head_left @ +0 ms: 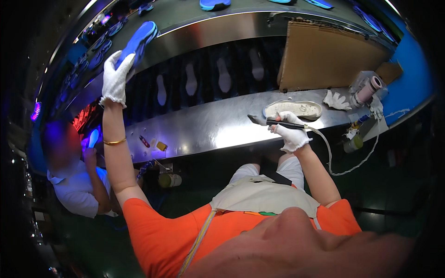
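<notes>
My left hand (114, 81), in a white glove, reaches out to the far left and grips the near end of a blue shoe sole (140, 39) between thumb and fingers. The sole is tilted upward over the metal edge of the conveyor. In my gloved right hand (295, 135) lies a black-handled brush (289, 124), its dark bristles pointing left. A pale hose (330, 157) runs from the handle's rear end. Just beyond that hand, a cream shoe sole (299, 109) with a light-blue edge rests on the metal bench (218, 126).
More blue soles (215, 3) lie on the conveyor (185, 10) at the back. A cardboard sheet (333, 55) leans at the right, near a spare white glove (337, 100) and a pink cylinder (369, 89). A small yellow block (162, 146) sits on the bench. Another person (76, 180) works at the left.
</notes>
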The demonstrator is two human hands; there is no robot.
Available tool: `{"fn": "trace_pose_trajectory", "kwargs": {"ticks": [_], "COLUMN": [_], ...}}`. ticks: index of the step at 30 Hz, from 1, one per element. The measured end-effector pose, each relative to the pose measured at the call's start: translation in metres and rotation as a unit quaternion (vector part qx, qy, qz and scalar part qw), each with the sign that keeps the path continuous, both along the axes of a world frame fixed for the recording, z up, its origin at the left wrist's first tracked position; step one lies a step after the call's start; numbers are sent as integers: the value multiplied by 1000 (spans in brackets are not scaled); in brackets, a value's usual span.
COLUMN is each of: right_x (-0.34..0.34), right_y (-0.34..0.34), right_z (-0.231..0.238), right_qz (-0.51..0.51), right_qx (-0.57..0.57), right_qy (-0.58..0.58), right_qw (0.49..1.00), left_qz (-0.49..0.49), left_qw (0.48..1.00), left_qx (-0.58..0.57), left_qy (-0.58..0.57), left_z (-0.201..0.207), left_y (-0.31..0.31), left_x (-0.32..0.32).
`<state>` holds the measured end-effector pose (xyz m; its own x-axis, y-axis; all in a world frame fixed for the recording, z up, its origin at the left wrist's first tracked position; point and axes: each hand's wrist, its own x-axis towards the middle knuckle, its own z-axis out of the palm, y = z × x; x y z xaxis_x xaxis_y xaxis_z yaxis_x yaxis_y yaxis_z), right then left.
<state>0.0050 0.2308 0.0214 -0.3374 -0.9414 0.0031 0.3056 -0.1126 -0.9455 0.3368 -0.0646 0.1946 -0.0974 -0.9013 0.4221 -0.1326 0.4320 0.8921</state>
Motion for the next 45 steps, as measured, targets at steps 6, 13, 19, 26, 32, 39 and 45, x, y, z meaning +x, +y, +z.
{"fn": "trace_pose_trajectory", "kwargs": {"ticks": [6,13,19,26,32,39,45], "right_x": [-2,-27,-25,-15,-13,5,17], "right_y": [24,58,54,48,34,21,48], "right_z": [9,-10,22,15,13,37,30], "right_qz": [-14,-61,-81,-58,-56,-53,57], "right_qx": [-44,-63,-63,-74,-51,-240,-235], "right_qy": [34,-14,-23,130,149,480,488], "right_qw": [998,996,994,987,986,842,839], "left_qz": [-157,-495,-492,-480,-465,-405,-356], "left_qw": [958,732,691,513,573,569,659], "left_qx": [161,211,315,501,504,513,478], "left_qy": [179,418,425,505,449,500,457], "left_z": [-39,-93,-127,-178,-182,-195,-179], "left_y": [-39,70,176,232,250,237,233], "left_x": [-13,-67,-131,-173,-187,-182,-175]}}
